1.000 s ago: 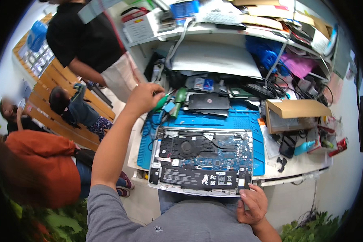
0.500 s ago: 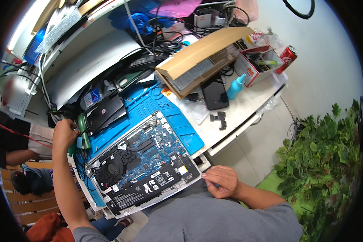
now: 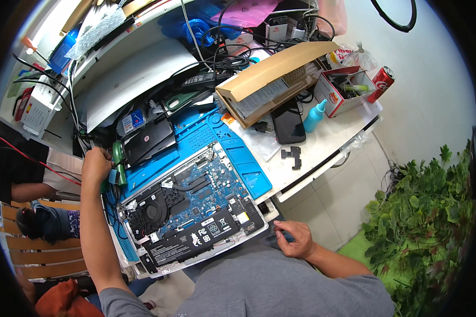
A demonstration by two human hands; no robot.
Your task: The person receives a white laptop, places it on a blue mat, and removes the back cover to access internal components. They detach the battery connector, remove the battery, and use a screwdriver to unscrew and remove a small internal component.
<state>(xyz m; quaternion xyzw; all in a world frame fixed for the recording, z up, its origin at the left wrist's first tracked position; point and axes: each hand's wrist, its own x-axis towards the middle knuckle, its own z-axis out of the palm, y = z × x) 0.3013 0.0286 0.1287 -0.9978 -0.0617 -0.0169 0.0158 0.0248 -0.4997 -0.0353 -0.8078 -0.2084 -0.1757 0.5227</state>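
Hiding whatever it perhaps holds: left hand (image 3: 96, 166).

Wearer has on a grey short-sleeved shirt (image 3: 285, 288), front lightly creased; left sleeve (image 3: 116, 302) and right sleeve (image 3: 369, 293) end near elbows; hands (image 3: 296, 240) bare.

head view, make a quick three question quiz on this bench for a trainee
1. True or false: the opened laptop's black battery lies along the side nearest the person.
2. What stands just right of the black phone: a) a white mug, b) a turquoise bottle, c) a desk lamp?
3. Which of the person's hands is beside the long green object?

Key: 1 true; 2 b; 3 left hand.
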